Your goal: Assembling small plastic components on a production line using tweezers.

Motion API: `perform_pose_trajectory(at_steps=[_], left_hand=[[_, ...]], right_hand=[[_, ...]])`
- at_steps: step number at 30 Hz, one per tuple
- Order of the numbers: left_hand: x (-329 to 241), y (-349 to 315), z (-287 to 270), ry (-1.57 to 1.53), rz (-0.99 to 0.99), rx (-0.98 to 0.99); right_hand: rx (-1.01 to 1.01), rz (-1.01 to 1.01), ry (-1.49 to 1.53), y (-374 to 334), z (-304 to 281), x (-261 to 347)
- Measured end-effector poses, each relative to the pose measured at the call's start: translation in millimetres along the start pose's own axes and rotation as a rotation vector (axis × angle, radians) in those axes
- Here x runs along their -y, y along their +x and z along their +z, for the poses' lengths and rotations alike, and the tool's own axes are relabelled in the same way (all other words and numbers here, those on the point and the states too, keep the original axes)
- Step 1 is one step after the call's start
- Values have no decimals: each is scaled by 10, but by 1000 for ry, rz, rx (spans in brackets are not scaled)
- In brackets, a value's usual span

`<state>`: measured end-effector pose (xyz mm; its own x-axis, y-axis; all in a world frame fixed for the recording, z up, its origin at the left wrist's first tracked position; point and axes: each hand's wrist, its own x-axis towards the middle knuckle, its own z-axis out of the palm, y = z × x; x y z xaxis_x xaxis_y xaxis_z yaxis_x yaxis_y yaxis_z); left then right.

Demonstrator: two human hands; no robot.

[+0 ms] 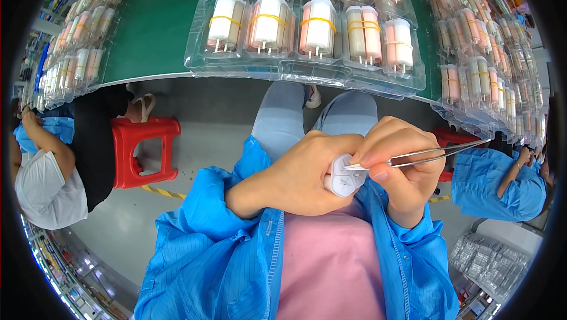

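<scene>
My left hand (295, 172) is wrapped round a small bundle of white-ended cylinders (344, 184), their round end faces turned up in front of my chest. A pair of metal tweezers (440, 153) is pinched in my right hand (407, 154). Its pale pointed tip reaches over the end faces of the bundle; whether it touches them or grips anything there, I cannot tell. The joined end of the tweezers sticks out to the right, past my fingers. The lower part of the bundle is hidden in my left hand.
Ahead on the green table (156, 30), a clear plastic tray (236, 66) holds several white, pink and grey cylinder bundles with yellow bands. Stacked trays (478, 78) of similar bundles stand at the right. A red stool (121, 154) and co-workers are at both sides.
</scene>
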<state>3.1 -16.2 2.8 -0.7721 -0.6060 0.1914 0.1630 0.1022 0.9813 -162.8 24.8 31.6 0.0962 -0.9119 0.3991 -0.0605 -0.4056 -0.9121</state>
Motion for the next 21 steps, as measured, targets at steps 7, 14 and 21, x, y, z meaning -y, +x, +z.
perform_pose_trajectory(at_steps=[7,14,21], left_hand=[[-27,16,-26,26,-6,8],[-40,20,-29,69,-14,12],[-19,36,16,90,17,-44]], right_hand=[[-28,36,10,-12,13,7],[-15,-8,-74,3,23,31],[98,-105,-270,78,-1,128]])
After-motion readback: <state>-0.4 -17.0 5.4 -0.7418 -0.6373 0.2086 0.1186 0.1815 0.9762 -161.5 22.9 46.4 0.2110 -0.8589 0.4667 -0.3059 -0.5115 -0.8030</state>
